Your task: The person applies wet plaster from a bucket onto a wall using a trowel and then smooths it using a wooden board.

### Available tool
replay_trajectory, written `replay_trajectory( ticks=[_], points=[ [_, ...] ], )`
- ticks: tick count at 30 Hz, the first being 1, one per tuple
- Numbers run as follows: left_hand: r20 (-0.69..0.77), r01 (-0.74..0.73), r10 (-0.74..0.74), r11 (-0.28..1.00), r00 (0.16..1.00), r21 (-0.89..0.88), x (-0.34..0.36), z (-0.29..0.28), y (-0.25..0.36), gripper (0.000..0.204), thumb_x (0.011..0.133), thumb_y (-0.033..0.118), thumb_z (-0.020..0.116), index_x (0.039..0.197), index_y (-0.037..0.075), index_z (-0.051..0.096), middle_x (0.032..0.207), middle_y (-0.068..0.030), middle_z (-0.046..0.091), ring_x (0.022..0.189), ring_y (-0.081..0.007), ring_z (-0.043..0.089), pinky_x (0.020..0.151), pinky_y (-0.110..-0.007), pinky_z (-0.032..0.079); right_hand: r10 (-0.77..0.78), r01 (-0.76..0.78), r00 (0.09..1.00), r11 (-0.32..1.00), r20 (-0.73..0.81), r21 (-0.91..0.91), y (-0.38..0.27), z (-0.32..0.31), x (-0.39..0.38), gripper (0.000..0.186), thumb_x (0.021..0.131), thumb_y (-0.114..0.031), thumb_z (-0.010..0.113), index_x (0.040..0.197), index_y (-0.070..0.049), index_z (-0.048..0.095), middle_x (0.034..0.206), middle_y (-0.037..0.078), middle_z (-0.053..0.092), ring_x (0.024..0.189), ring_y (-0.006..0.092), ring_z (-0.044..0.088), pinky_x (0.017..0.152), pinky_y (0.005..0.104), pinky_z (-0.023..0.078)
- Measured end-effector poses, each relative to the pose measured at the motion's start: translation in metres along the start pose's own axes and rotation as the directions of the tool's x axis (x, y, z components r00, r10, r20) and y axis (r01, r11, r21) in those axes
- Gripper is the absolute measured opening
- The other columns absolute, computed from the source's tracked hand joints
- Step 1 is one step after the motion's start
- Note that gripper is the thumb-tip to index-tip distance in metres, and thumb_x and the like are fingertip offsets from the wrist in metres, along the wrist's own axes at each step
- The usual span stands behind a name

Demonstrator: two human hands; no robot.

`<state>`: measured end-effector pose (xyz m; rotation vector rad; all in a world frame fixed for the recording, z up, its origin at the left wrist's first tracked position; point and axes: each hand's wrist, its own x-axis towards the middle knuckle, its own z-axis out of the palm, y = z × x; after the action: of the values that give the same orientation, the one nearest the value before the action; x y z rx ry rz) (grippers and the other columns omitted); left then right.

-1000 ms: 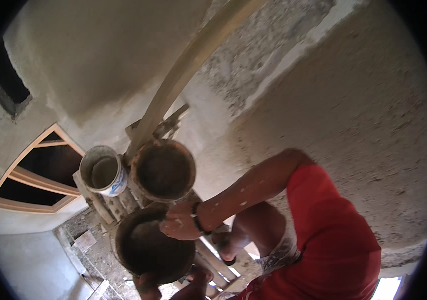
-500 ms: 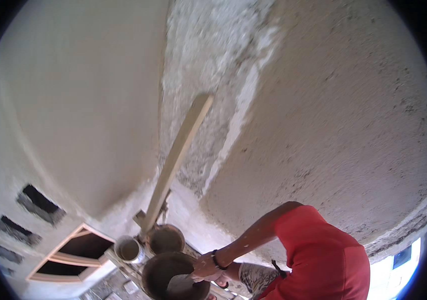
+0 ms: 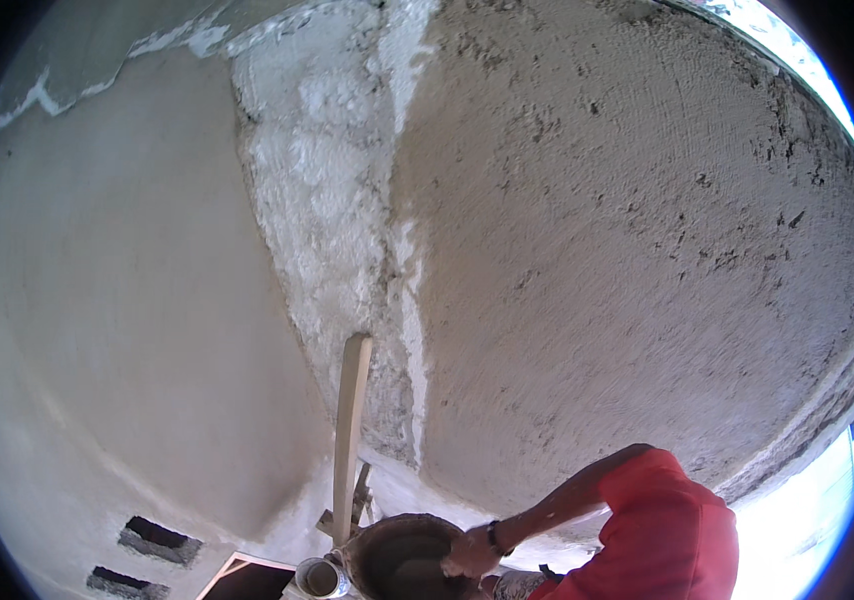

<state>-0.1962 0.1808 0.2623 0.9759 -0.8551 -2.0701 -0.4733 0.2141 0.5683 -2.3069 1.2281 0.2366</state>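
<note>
Down at six o'clock, the round, dark-brown, mortar-smeared basin (image 3: 377, 550) runs off below my view. The bare right hand (image 3: 469, 553) over it is blurred, so I can't make out the fingers or anything they grip. Toward seven, the white cylindrical bucket (image 3: 340, 582) and pale wooden window frame (image 3: 218, 575) are cut off. At four, white daylight (image 3: 802, 540) washes out all detail.

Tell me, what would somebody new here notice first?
Probably the bright red sleeve at the lower right, whose arm leads to a hand at a big round tub near the bottom middle. Next, likely the rough white strip running down the wall, left of centre, between two darker parts. A long wooden plank stands before its lower part.
</note>
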Motion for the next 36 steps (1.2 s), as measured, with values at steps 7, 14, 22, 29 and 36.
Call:
replay_trajectory(
  ticks=[7,14,22,29,36],
  points=[
    [0.183,-0.165,0.089,0.871,0.979,0.462,-0.014,0.153,0.116,0.017,0.087,0.018,0.053,0.087,0.002,0.057,0.064,0.0023,0.049,0.053,-0.0076,0.043,0.046,-0.027,0.038,0.527,-0.526,0.85,0.84,0.032,0.134,0.054,0.075,-0.034,0.025,0.08,-0.017,0.05,0.1,-0.002,0.055,0.088,0.015,0.062,0.08,0.0312,0.063,0.072,0.041,0.053],
    [0.318,-0.217,0.063,0.852,0.946,0.477,0.023,0.141,0.073,0.022,0.084,0.026,0.057,0.094,0.007,0.062,0.066,-0.0029,0.055,0.057,-0.0138,0.05,0.05,-0.031,0.043,0.089,-0.091,0.996,0.99,-0.025,-0.107,0.022,0.0,-0.076,0.023,0.079,-0.016,0.05,0.095,-0.002,0.057,0.093,0.016,0.062,0.091,0.0313,0.061,0.074,0.0396,0.053],
    [0.49,-0.154,-0.206,0.788,0.847,0.597,0.055,0.201,0.111,0.023,0.077,0.023,0.06,0.093,0.007,0.062,0.072,-0.0064,0.057,0.065,-0.0199,0.053,0.059,-0.034,0.044,0.744,-0.718,0.665,0.661,-0.067,0.218,0.021,0.029,-0.109,0.021,0.08,-0.022,0.053,0.091,-0.005,0.057,0.085,0.012,0.061,0.085,0.0255,0.062,0.074,0.0386,0.052],
    [0.586,-0.196,-0.37,0.703,0.721,0.684,0.074,0.227,0.128,0.025,0.07,0.021,0.062,0.091,0.007,0.062,0.077,-0.0094,0.059,0.072,-0.0251,0.056,0.067,-0.037,0.045,0.42,-0.435,0.819,0.899,-0.392,0.056,-0.009,0.072,-0.114,0.019,0.079,-0.026,0.055,0.082,-0.008,0.058,0.075,0.008,0.059,0.075,0.0252,0.062,0.071,0.039,0.052],
    [0.688,-0.419,-0.456,0.559,0.565,0.715,0.095,0.239,0.12,0.028,0.064,0.018,0.065,0.09,0.007,0.063,0.083,-0.0124,0.061,0.079,-0.0304,0.058,0.075,-0.039,0.047,0.928,-0.813,0.331,0.372,-0.169,0.449,-0.043,0.07,-0.178,0.019,0.079,-0.026,0.055,0.084,-0.007,0.058,0.075,0.008,0.06,0.072,0.0269,0.062,0.067,0.0394,0.052]
  ],
)
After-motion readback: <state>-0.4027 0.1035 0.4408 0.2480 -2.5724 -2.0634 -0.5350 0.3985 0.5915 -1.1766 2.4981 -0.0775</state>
